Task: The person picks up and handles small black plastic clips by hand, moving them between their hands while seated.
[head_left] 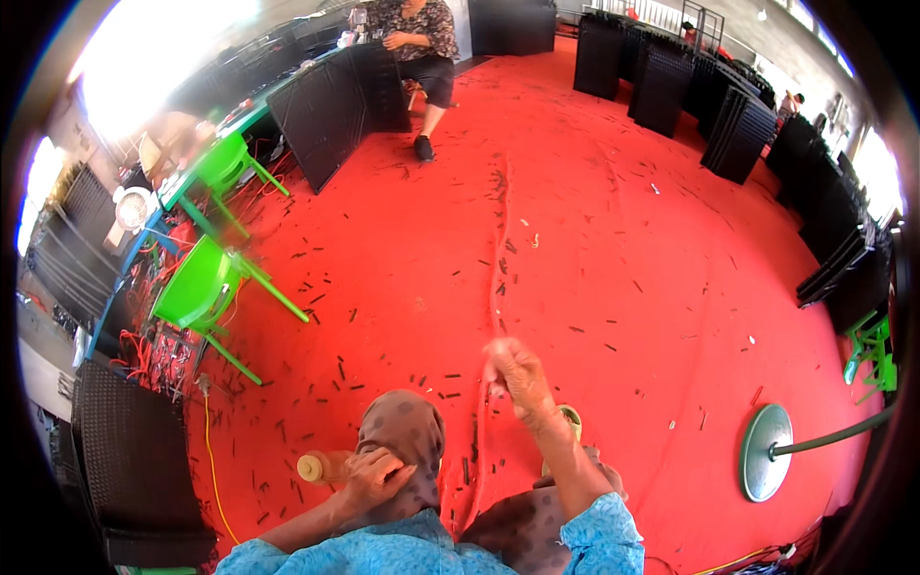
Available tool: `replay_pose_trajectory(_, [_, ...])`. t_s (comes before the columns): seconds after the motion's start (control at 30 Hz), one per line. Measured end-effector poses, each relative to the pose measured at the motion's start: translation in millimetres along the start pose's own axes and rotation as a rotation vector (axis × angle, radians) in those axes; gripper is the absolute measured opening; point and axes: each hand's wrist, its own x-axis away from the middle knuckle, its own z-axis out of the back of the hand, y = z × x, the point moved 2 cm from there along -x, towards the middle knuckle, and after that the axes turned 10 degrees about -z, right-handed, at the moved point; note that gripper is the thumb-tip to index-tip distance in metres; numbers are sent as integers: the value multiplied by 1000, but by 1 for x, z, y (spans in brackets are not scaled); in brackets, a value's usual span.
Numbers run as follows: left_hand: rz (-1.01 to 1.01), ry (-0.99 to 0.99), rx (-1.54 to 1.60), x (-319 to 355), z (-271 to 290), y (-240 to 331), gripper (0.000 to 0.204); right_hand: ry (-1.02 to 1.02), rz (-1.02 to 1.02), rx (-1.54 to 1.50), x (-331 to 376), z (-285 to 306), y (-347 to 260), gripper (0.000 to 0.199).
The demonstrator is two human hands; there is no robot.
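My left hand (379,476) rests on my left leg, which is in brown spotted trousers (407,431). Its fingers are loosely bent and lie on the cloth, with nothing seen in them. Raised in front of my right leg is my right hand (520,377), over the red floor covering (594,249). Its fingers are curled and their tips are blurred, so I cannot tell whether anything is between them. Beside the left leg, a tan thing with a round yellowish end (310,468) is partly hidden. A pale green rounded edge (572,418) shows behind my right forearm.
Small dark strips (342,368) litter the floor. Green chairs (203,287) and a cluttered bench stand left, near black panels (321,120). Another person (426,48) sits farther off. Stacked black panels (738,134) line the right, with a round green base (767,453) nearer.
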Motion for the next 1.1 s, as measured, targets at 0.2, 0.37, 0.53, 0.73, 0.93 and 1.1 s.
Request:
replay_pose_trajectory(0.2, [-39,32,-16,2,-1,3,21,85,56,-231,4,13,-11,16])
replay_pose_trajectory(0.37, [-38,22,-19,0,3,8,18,103,31,-335,10,27,-14,10])
replay_pose_trajectory(0.53, [-60,60,-67,2,6,9,18,106,44,-384,20,28,-16,10])
replay_pose_trajectory(0.73, [-38,72,-49,6,6,9,18,146,118,-380,28,24,-20,16])
replay_pose_trajectory(0.93, [-40,89,-55,8,5,5,19,179,107,-386,28,31,-21,18])
replay_pose_trajectory(1.1, [-34,76,-47,7,7,3,19,210,97,-422,21,34,-17,13])
